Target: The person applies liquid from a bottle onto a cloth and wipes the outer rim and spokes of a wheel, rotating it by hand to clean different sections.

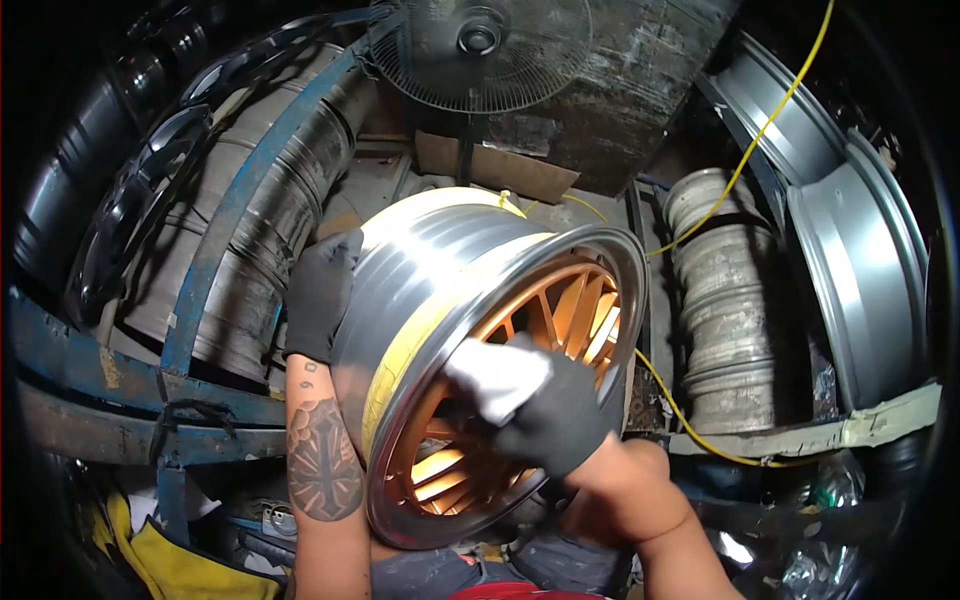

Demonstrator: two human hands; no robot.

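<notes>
A large wheel rim [440, 270] is tilted above my lap, with a polished silver barrel, yellow tape [412, 345] around it and copper-coloured spokes [560, 310]. Against the far left side of the barrel rests my left hand [325, 295], in a dark glove; its fingers are mostly hidden behind the rim. My right hand [550, 420], also gloved and blurred by motion, is closed on a white cloth [500, 378] over the rim's front face, near the inner lip and spokes.
Stacked rims stand on a blue metal rack [225, 215] at left. A fan [480, 40] is ahead, before a dark panel. More rims [725, 300] stand at right, where a yellow hose [740, 165] hangs and runs behind the wheel. Yellow cloth [165, 560] lies lower left.
</notes>
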